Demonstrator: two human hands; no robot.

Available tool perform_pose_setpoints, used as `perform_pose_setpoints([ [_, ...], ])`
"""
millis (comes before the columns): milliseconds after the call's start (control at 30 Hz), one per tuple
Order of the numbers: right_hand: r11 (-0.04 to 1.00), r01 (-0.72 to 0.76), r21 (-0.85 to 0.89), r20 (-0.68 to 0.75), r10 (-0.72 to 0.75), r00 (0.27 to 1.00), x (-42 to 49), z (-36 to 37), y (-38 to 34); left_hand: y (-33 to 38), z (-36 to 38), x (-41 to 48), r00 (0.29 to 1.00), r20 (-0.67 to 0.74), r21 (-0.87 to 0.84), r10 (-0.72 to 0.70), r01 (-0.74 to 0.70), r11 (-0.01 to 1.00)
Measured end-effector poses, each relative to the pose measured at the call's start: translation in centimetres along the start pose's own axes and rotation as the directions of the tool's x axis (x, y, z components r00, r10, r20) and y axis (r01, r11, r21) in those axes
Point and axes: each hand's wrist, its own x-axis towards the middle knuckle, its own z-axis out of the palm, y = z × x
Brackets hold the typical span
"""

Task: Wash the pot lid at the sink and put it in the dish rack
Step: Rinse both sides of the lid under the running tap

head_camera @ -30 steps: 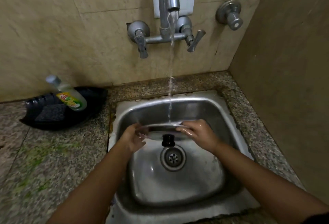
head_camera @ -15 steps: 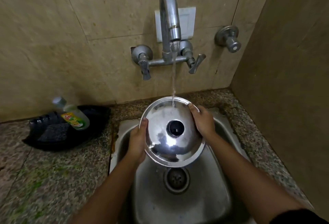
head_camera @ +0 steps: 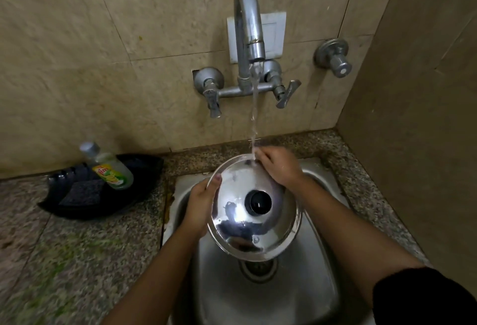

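Under the stream (head_camera: pixel 254 118), with your left hand (head_camera: pixel 200 203) gripping the lid (head_camera: pixel 232 195) by its rim and your right hand (head_camera: pixel 280 167) curling its fingers over the far edge, turn it so water sweeps everywhere.

The only printed label is on a clear plastic bottle (head_camera: pixel 113 169), which lies tilted in a black tray (head_camera: pixel 140 191) on the tabletop (head_camera: pixel 64 260) left of the sink (head_camera: pixel 318 171). The label is yellow and green, with a red patch at its upper end that carries pale lettering too blurred to read. No brand name, number or sign can be made out anywhere in view.
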Motion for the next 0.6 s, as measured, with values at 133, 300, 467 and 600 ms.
perform_pose_setpoints([
  [133, 0.924, 0.37, -0.1, 0.115, -0.358, 0.927, 0.0, 1.0, -3.3, 0.7, 0.8, 0.0, 0.995, 0.062, 0.151, 0.073, -0.082, 0.985],
  [300, 0.982, 0.074, 0.175, -0.006, -0.074, 0.997, -0.4, 0.1, 0.6, 0.6, -0.1, -0.1, 0.994, -0.06, 0.062, 0.092, -0.089, 0.994],
  [467, 0.96, 0.274, 0.058, 0.024, -0.276, 0.961, -0.3, 0.2, -2.2, 1.6, 1.0, -0.1, 0.982, 0.059, 0.209, 0.177, -0.186, 0.96],
  [600, 0.924, 0.379, 0.057, 0.05, -0.382, 0.923, -0.4, 0.3, -2.8, 0.9, 1.3, -0.5, 0.983, 0.039, 0.159, 0.177, -0.182, 0.97],
])
